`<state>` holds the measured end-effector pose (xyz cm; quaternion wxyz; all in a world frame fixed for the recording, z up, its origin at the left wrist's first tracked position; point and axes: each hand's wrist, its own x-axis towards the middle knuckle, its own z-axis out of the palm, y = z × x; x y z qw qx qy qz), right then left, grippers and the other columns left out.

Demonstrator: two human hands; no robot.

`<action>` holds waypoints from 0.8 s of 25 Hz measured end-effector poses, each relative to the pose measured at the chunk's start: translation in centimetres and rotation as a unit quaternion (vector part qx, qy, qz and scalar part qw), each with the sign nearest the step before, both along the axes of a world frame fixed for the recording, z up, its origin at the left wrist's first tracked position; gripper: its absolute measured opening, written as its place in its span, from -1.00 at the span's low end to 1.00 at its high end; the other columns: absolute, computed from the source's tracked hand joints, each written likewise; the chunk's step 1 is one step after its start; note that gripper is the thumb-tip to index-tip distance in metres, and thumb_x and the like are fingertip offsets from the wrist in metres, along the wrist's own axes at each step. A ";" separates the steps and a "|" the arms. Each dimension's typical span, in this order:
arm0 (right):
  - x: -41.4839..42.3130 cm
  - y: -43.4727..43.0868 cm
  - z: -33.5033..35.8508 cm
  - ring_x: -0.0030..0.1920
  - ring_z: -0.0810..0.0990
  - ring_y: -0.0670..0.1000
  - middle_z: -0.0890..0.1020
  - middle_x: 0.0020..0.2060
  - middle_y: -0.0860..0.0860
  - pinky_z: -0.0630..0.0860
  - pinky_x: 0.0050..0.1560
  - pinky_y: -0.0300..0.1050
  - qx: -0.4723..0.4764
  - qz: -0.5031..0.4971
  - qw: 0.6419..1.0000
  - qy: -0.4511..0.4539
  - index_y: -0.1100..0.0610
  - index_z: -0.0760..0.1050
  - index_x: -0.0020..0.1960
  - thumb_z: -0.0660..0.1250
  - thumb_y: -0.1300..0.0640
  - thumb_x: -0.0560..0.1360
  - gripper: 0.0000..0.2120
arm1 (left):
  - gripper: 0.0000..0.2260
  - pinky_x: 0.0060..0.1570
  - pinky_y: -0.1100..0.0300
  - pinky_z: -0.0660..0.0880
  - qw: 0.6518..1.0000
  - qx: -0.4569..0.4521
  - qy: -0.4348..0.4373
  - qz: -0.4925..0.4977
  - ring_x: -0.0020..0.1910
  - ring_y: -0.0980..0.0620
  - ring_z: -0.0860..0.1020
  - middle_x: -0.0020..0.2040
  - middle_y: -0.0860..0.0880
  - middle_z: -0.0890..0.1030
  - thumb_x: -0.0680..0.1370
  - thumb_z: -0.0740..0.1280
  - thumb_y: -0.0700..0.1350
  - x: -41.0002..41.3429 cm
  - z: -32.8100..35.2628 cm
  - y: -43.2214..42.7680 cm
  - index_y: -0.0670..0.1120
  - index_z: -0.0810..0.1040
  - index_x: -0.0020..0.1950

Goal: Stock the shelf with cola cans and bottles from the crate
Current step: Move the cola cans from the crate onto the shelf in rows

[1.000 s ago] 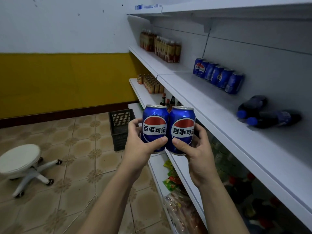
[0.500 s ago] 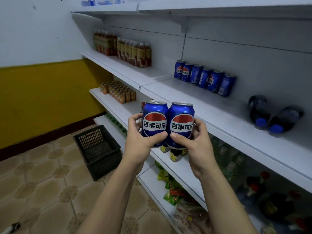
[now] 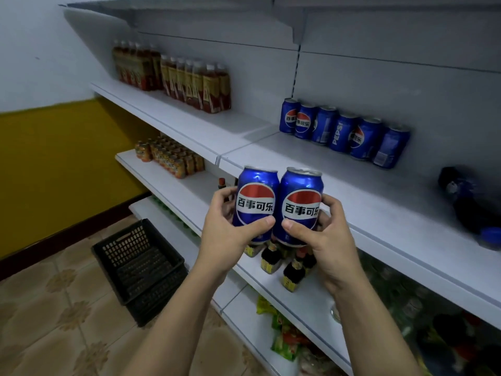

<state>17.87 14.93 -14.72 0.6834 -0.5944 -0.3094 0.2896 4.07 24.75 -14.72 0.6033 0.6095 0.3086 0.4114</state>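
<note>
My left hand [image 3: 226, 237] grips a blue cola can [image 3: 256, 202] and my right hand [image 3: 324, 234] grips a second blue cola can [image 3: 299, 204]. Both cans are upright and side by side, held in the air just in front of the white shelf [image 3: 311, 169]. A row of several blue cola cans [image 3: 344, 132] stands at the back of that shelf. Two dark cola bottles [image 3: 471, 204] with blue caps lie on the shelf at the right. The black crate [image 3: 141, 270] sits on the floor at lower left.
Brown tea bottles [image 3: 173, 74] stand on the same shelf level further left. Small orange cans [image 3: 168, 158] and dark sauce bottles [image 3: 282, 264] occupy the shelf below. Snack packets [image 3: 284, 335] lie on the bottom shelf. The floor is tiled.
The view has swung towards the shelf and come closer. Both hands with their cans have risen slightly towards the shelf with the can row. The grips are unchanged.
</note>
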 end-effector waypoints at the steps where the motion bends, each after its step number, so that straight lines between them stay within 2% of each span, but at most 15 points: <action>1: 1.2 1.9 0.0 -0.04 0.69 -0.11 0.66 0.08 -0.01 0.63 -0.19 -0.21 0.005 -0.002 1.000 -0.001 0.00 0.31 0.35 0.54 0.29 0.34 -0.31 | -0.34 -0.07 0.16 0.63 1.000 0.010 0.006 -0.002 0.04 0.11 0.65 0.14 0.03 0.62 0.21 0.61 -0.08 1.2 0.2 2.0 0.10 0.41 0.23; 5: 5.3 8.0 0.5 -0.02 0.68 -0.14 0.65 0.08 -0.04 0.61 -0.18 -0.24 0.002 -0.033 0.999 -0.016 -0.02 0.32 0.34 0.55 0.29 0.32 -0.30 | -0.38 -0.12 0.17 0.64 0.999 0.028 0.032 -0.012 -0.03 0.14 0.67 0.11 0.06 0.62 0.26 0.62 -0.14 5.6 1.4 8.6 0.12 0.42 0.21; 8: 7.8 11.8 0.5 0.02 0.66 -0.17 0.64 0.10 -0.09 0.64 -0.04 -0.13 -0.001 -0.039 0.999 -0.024 -0.02 0.33 0.34 0.57 0.31 0.29 -0.27 | -0.36 -0.17 0.24 0.63 0.997 0.040 0.052 -0.031 -0.02 0.12 0.66 0.14 0.05 0.59 0.28 0.62 -0.15 8.1 1.4 12.8 0.12 0.40 0.25; 9: 8.4 12.7 0.5 0.00 0.65 -0.20 0.63 0.09 -0.12 0.64 -0.04 -0.15 -0.007 -0.047 0.999 -0.026 -0.03 0.34 0.31 0.58 0.32 0.28 -0.27 | -0.36 -0.18 0.27 0.61 0.996 0.043 0.064 -0.043 -0.02 0.14 0.66 0.15 0.06 0.58 0.28 0.62 -0.16 8.8 1.4 13.9 0.13 0.40 0.25; 11: 9.4 14.2 0.2 -0.02 0.65 -0.22 0.62 0.06 -0.13 0.64 -0.10 -0.21 -0.019 -0.066 0.997 -0.037 -0.06 0.36 0.26 0.58 0.36 0.26 -0.28 | -0.33 -0.19 0.31 0.59 0.992 0.066 0.088 -0.069 -0.05 0.18 0.65 0.14 0.08 0.59 0.27 0.62 -0.18 10.2 1.2 16.0 0.14 0.41 0.26; 14: 10.7 16.3 0.1 0.00 0.63 -0.16 0.62 0.06 -0.09 0.58 -0.28 -0.34 -0.036 -0.090 0.994 -0.039 -0.05 0.35 0.23 0.57 0.40 0.26 -0.29 | -0.27 -0.01 0.23 0.60 0.983 0.098 0.121 -0.096 0.01 0.14 0.64 0.11 0.15 0.60 0.24 0.64 -0.19 12.4 0.9 19.1 0.13 0.42 0.31; 17: 11.6 18.8 0.2 0.00 0.58 -0.18 0.59 0.03 -0.13 0.53 -0.35 -0.41 -0.057 -0.124 0.989 -0.053 -0.07 0.31 0.21 0.57 0.39 0.27 -0.29 | -0.25 0.07 0.15 0.58 0.978 0.101 0.132 -0.127 0.08 0.11 0.61 0.12 0.13 0.60 0.22 0.65 -0.18 14.4 0.3 22.8 0.11 0.41 0.32; 18: 11.9 19.7 0.0 0.01 0.58 -0.18 0.59 0.03 -0.14 0.54 -0.32 -0.38 -0.067 -0.135 0.987 -0.058 -0.08 0.30 0.19 0.58 0.38 0.26 -0.29 | -0.24 0.08 0.13 0.58 0.975 0.110 0.136 -0.139 0.10 0.10 0.60 0.13 0.12 0.60 0.21 0.65 -0.18 15.0 0.1 24.0 0.09 0.40 0.32; 20: 12.4 21.5 -0.4 0.05 0.61 -0.11 0.61 0.04 -0.12 0.61 -0.11 -0.22 -0.088 -0.162 0.981 -0.067 -0.10 0.32 0.16 0.59 0.37 0.23 -0.28 | -0.24 0.04 0.22 0.57 0.967 0.132 0.144 -0.166 0.08 0.16 0.59 0.12 0.14 0.60 0.20 0.66 -0.19 16.3 -0.1 26.5 0.06 0.40 0.31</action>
